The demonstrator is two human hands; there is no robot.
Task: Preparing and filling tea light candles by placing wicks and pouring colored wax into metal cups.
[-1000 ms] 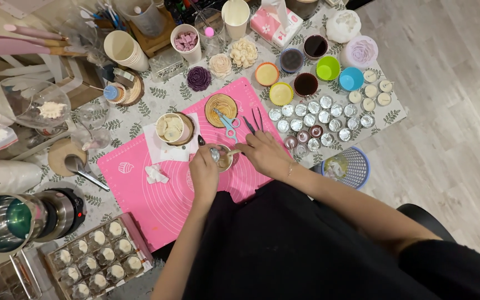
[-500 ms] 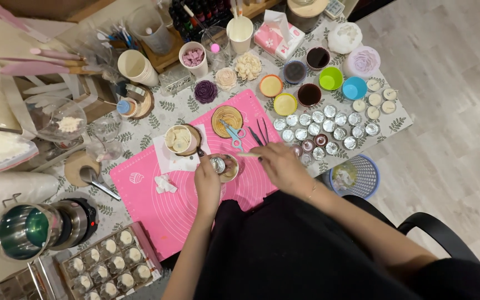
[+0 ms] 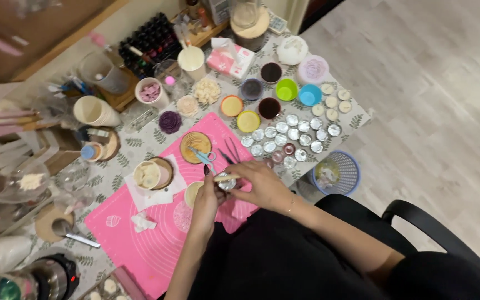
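My left hand (image 3: pixel 205 201) holds a small silver foil cup (image 3: pixel 225 181) above the pink silicone mat (image 3: pixel 156 244). My right hand (image 3: pixel 262 186) grips a thin wooden stick (image 3: pixel 224 178) laid across the top of that cup. A small paper cup of pale wax (image 3: pixel 193 193) stands on the mat just left of my hands. Blue-handled scissors (image 3: pixel 203 158) and dark tweezers (image 3: pixel 231 150) lie on the mat just beyond my hands.
Several silver foil cups (image 3: pixel 290 135) sit in rows right of the mat, with coloured silicone cups (image 3: pixel 286 89) behind them. A blue mesh basket (image 3: pixel 337 173) stands on the floor. A wooden coaster (image 3: pixel 195 146), flower candles and paper cups crowd the back.
The camera has shifted, so the table now sits higher and further left in view. My hands have lifted the foil cup off the paper cup and come closer together.
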